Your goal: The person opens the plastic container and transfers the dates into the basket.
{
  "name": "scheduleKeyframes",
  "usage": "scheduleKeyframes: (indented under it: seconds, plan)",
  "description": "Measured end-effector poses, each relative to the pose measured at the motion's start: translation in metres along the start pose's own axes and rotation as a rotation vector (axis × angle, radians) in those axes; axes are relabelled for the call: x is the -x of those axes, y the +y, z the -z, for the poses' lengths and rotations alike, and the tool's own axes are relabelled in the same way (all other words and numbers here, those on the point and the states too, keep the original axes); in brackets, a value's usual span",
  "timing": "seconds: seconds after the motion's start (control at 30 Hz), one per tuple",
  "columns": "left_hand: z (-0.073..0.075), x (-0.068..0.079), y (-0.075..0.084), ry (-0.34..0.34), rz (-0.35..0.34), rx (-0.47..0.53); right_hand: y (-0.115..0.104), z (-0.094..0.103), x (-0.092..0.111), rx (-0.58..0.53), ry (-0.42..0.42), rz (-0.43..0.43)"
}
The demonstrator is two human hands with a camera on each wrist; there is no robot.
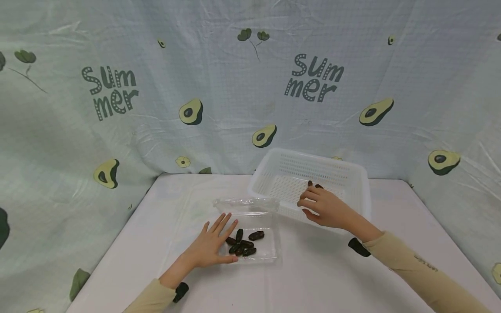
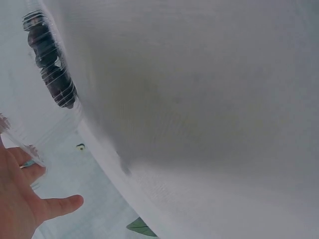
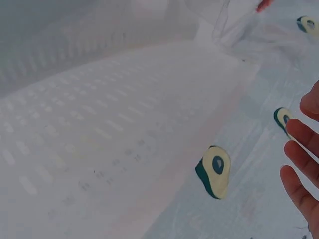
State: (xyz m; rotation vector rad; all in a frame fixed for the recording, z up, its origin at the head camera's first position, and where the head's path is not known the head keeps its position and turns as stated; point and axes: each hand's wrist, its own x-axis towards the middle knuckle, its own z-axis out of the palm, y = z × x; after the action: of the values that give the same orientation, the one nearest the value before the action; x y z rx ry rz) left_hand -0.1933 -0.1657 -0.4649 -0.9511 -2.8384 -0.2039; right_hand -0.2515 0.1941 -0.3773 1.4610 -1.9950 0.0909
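Note:
Several dark brown dates lie in a clear plastic clamshell box, whose lid is folded back behind it. My left hand is spread at the box's left side, fingers straight and overlapping its edge. In the left wrist view, dates show through the ribbed clear wall. My right hand hovers over the front of a white slotted basket, fingers loosely bent and apart, nothing between them. Just beyond its fingertips, a couple of dates are visible in the basket; the hand hides part of the inside.
Both containers stand on a white table, the basket at the back right and the box in the middle. A cloth printed with avocados hangs behind and at the sides. Dark bands are worn at the wrists.

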Motion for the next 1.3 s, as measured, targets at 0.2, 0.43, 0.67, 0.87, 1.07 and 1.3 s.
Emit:
scheduleKeyframes:
  seconds: [0.2, 0.43, 0.67, 0.87, 1.07, 1.3]
  plan:
    - [0.000, 0.000, -0.001, -0.009, 0.015, -0.001, -0.022, -0.005, -0.003, -0.029, -0.023, 0.010]
    - [0.002, -0.001, 0.000, -0.020, 0.019, 0.003, -0.043, -0.019, -0.008, -0.037, -0.084, 0.029]
    - [0.003, -0.002, 0.001, -0.035, 0.019, 0.008, -0.056, -0.038, -0.016, 0.000, -0.123, 0.070]
    - [0.003, -0.002, 0.001, -0.052, 0.027, -0.010, -0.062, -0.050, -0.028, 0.002, -0.186, 0.098]
    - [0.006, -0.001, 0.003, -0.046, 0.030, 0.018, -0.067, -0.063, -0.037, 0.050, -0.296, 0.107]
    - [0.005, -0.002, 0.003, -0.044, 0.029, 0.011, -0.072, -0.077, -0.047, 0.133, -0.375, 0.108]
